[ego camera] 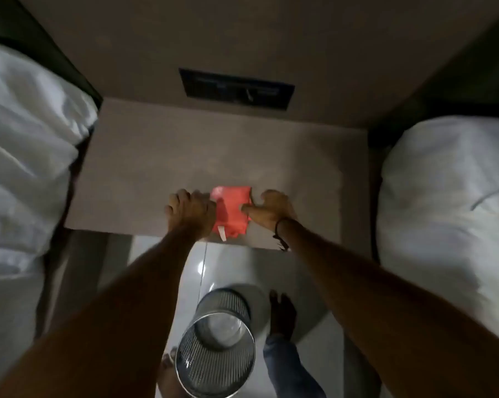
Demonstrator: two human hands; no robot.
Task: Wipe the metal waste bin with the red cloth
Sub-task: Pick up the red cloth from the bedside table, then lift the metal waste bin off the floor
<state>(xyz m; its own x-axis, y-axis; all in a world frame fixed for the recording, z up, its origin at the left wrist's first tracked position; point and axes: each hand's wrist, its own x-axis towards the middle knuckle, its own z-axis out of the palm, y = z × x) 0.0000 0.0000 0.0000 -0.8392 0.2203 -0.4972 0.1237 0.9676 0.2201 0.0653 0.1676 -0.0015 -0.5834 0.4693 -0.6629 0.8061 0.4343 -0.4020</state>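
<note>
A folded red cloth [230, 206] with a white tag lies at the near edge of a grey bedside table [162, 168]. My left hand [191, 211] grips its left side and my right hand [271, 209] pinches its right side. The metal mesh waste bin [216, 343] stands upright on the pale floor below, between my bare feet, with nothing visible inside. Neither hand touches the bin.
White bedding [21, 156] lies on a bed to the left and a white pillow [449, 202] on a bed to the right. A dark switch panel [236, 89] sits on the wall above the table. My right foot [282, 314] stands beside the bin.
</note>
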